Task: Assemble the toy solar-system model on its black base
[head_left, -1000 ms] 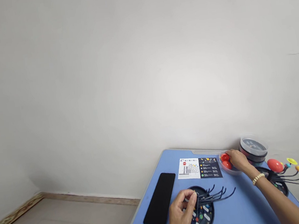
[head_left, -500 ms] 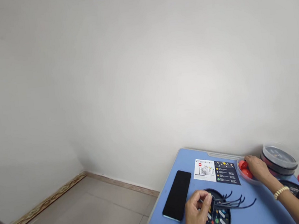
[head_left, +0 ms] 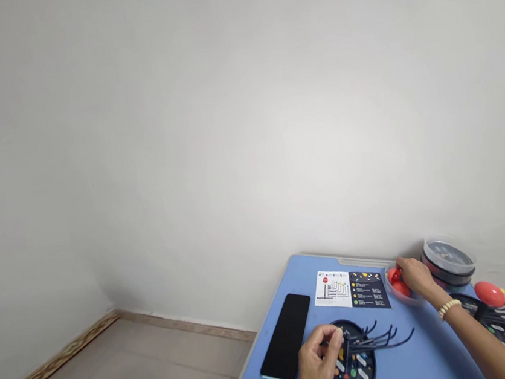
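My left hand [head_left: 320, 358] pinches the hub of a bundle of thin black curved rods [head_left: 381, 338] that stands on a round black base [head_left: 357, 365] dotted with coloured markers. My right hand [head_left: 415, 277], with a bead bracelet at the wrist, reaches into a small clear bowl [head_left: 399, 295] holding red ball pieces [head_left: 396, 279]; its fingers curl over them, and whether they grip one is hidden. Both sit on a blue table [head_left: 417, 356].
A black phone [head_left: 287, 336] lies left of the base. A printed instruction card [head_left: 351, 289] lies behind it. A stack of lidded round containers [head_left: 448, 259] stands at the back right. An assembled model [head_left: 502, 301] with coloured balls on black arms stands far right.
The view swung right, then partly back left. My left hand stays pinched on the rod hub. My right hand stays at the bowl of red pieces.
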`<action>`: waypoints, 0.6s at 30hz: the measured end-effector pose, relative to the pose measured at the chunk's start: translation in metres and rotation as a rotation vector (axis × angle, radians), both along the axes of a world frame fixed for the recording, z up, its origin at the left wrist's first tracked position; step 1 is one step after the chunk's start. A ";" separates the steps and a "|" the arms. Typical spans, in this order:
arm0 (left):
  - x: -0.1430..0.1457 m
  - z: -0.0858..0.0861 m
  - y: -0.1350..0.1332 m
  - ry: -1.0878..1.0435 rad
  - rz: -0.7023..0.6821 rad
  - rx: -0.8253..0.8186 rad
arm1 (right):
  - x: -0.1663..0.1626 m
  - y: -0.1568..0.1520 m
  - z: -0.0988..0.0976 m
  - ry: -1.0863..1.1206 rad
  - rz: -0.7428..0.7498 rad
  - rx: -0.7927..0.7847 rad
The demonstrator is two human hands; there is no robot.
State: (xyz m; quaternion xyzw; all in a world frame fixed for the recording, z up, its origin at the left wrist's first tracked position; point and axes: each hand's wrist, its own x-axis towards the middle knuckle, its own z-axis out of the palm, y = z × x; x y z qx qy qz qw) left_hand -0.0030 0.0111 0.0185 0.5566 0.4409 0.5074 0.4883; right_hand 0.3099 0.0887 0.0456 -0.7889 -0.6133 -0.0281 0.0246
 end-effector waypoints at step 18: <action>-0.002 0.007 0.002 -0.006 0.133 0.143 | 0.018 -0.031 0.031 0.181 0.013 0.138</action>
